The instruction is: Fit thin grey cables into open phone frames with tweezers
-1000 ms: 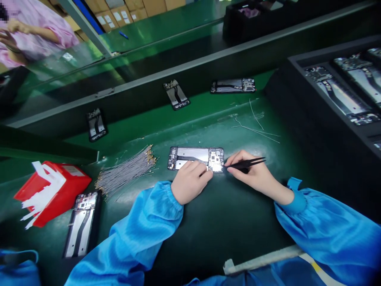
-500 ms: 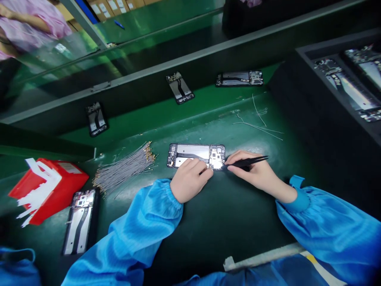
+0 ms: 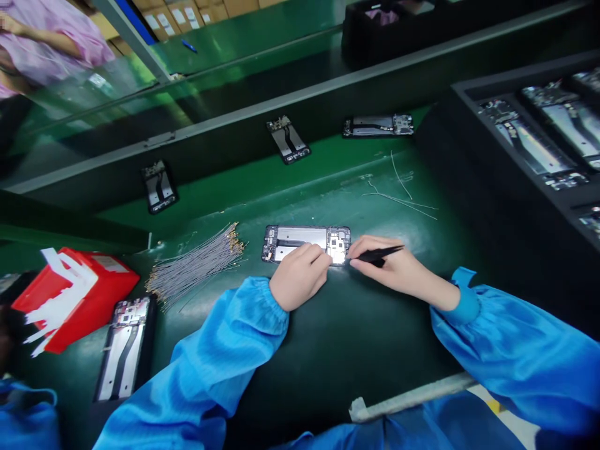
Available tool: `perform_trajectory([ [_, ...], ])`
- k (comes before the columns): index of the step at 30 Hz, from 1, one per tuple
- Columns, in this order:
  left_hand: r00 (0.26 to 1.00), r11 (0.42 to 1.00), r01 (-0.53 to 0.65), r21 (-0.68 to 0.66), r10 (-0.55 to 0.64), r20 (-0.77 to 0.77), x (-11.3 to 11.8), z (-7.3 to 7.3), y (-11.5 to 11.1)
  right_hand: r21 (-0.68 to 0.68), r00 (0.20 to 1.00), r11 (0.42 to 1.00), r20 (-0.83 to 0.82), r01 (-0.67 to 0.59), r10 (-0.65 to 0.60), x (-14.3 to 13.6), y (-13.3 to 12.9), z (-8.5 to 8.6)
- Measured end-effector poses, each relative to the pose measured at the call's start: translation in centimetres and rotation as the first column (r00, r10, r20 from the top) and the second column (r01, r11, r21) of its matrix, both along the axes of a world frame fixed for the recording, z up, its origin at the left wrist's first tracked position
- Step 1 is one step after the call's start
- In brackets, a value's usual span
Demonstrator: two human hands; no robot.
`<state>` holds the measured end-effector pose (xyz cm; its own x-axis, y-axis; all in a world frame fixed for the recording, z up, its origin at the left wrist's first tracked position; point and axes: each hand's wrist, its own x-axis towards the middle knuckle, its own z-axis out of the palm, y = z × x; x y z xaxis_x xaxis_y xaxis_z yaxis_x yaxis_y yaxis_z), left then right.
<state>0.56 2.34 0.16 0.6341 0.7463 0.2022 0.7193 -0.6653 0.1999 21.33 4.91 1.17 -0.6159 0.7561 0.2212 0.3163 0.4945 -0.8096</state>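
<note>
An opened phone (image 3: 302, 236) lies lengthwise on the green bench, its circuit board on the right end. Over its lower edge rests my left hand (image 3: 301, 275), fingers curled together; whatever they pinch is hidden. Black tweezers (image 3: 379, 254) are gripped in my right hand (image 3: 391, 265), beside the phone's right end, with their tips near the board's lower corner. Left of the phone lies a bundle of thin grey cables (image 3: 194, 265) with gold-coloured ends. Several loose wires (image 3: 403, 200) lie behind my right hand.
Opened phones (image 3: 159, 187) (image 3: 288, 140) (image 3: 378, 125) lie along the back ledge. At left are a red box (image 3: 89, 300) with white strips and another phone (image 3: 122, 350). A black tray (image 3: 462, 100) of phones stands right. Beyond the rail is a person in pink (image 3: 56, 37).
My right hand and the tweezers have shifted slightly left along with the phone's right end. The view has also moved a little, showing more of the tray.
</note>
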Motion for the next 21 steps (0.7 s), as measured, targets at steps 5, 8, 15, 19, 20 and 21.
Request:
perform_trajectory([
  [5, 0.989, 0.99, -0.111, -0.085, 0.119, 0.093, 0.6, -0.2, 0.5, 0.088, 0.996, 0.995, 0.07, -0.053, 0.046, -0.6, 2.0, 0.4],
  [8, 0.972, 0.974, -0.161, -0.159, 0.184, 0.148, 0.8, 0.0, 0.6, 0.199, 0.965, 0.975, 0.259, -0.097, 0.043, -1.1, 2.6, -0.2],
  [15, 0.959, 0.965, -0.18, -0.19, 0.215, 0.184, 1.0, 0.2, 0.6, 0.192, 0.946, 0.972, 0.316, -0.137, 0.07, -1.1, 2.8, -0.7],
  [19, 0.952, 0.966, -0.161, -0.202, 0.206, 0.226, 0.8, 0.0, 0.6, 0.181, 0.944, 0.973, 0.32, -0.145, 0.081, -1.1, 2.7, -0.4],
  [20, 0.951, 0.969, -0.145, -0.202, 0.193, 0.243, 0.7, -0.1, 0.5, 0.179, 0.944, 0.974, 0.321, -0.143, 0.08, -1.2, 2.7, -0.3],
  [21, 0.95, 0.972, -0.124, -0.202, 0.175, 0.26, 0.5, -0.2, 0.4, 0.175, 0.943, 0.975, 0.323, -0.138, 0.076, -1.2, 2.6, -0.3],
])
